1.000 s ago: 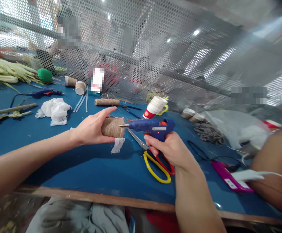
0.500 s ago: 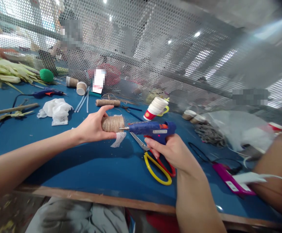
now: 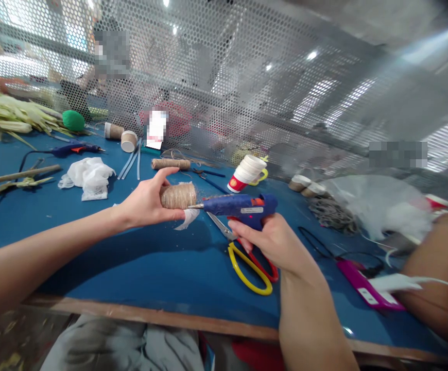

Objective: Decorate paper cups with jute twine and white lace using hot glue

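Observation:
My left hand is closed around a twine-wrapped cup, which lies sideways with its right end toward the glue gun. A strip of white lace hangs from the cup's lower right side. My right hand grips a blue hot glue gun, its metal nozzle at the cup's right edge; whether it touches I cannot tell. Under the gun and my right fingers lie scissors with one yellow and one red handle, partly hidden.
Behind my hands are a twine roll, pliers and stacked paper cups. White lace cloth and another glue gun lie left. At right are a purple power strip and another person's arm. Perforated mesh stands behind.
The glue gun and my right hand have shifted very slightly left. The cup has turned a little in my left hand, and the hanging lace looks shorter and more folded.

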Available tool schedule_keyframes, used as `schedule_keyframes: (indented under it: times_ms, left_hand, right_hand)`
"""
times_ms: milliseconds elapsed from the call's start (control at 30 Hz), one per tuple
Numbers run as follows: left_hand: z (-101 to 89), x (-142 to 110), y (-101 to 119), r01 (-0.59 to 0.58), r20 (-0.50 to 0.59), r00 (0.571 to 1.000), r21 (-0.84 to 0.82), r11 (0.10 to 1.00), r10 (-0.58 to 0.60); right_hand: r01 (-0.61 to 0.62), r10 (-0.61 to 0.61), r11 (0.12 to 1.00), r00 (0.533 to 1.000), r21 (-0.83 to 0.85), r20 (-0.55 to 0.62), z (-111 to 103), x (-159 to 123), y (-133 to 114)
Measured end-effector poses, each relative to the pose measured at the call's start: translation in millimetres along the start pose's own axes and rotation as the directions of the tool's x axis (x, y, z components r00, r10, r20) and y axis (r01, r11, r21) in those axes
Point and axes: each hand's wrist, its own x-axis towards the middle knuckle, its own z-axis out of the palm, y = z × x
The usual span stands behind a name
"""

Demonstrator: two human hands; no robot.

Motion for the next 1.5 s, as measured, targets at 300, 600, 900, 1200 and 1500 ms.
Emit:
schedule_keyframes:
  times_ms: [300, 600, 900, 1200, 1500]
  left_hand:
    - [-0.9, 0, 0, -0.123, 0.010, 0.992, 0.054, 0.991, 0.123]
    - [-0.6, -1, -3, -0.205, 0.025, 0.979, 0.110, 0.972, 0.204]
    - [0.3, -2, -7, -0.276, 0.050, 0.961, 0.157, 0.948, 0.272]
    - [0.3, -6, -1, -0.329, 0.057, 0.944, 0.172, 0.928, 0.324]
    - [0.5, 0, -11, -0.267, 0.015, 0.963, 0.168, 0.949, 0.269]
  right_hand:
    - [0.012, -0.011, 0.997, 1.000, 0.070, -0.015, 1, 3, 2]
    - [0.015, -0.012, 0.996, 1.000, 0.091, -0.025, 3, 3, 3]
    - [0.025, -0.022, 0.997, 0.999, 0.073, -0.048, 3, 5, 8]
    - [-0.009, 0.014, 0.995, 0.998, 0.097, -0.055, 1, 7, 8]
    - [-0.008, 0.029, 0.973, 0.996, 0.231, -0.090, -9, 9, 9]
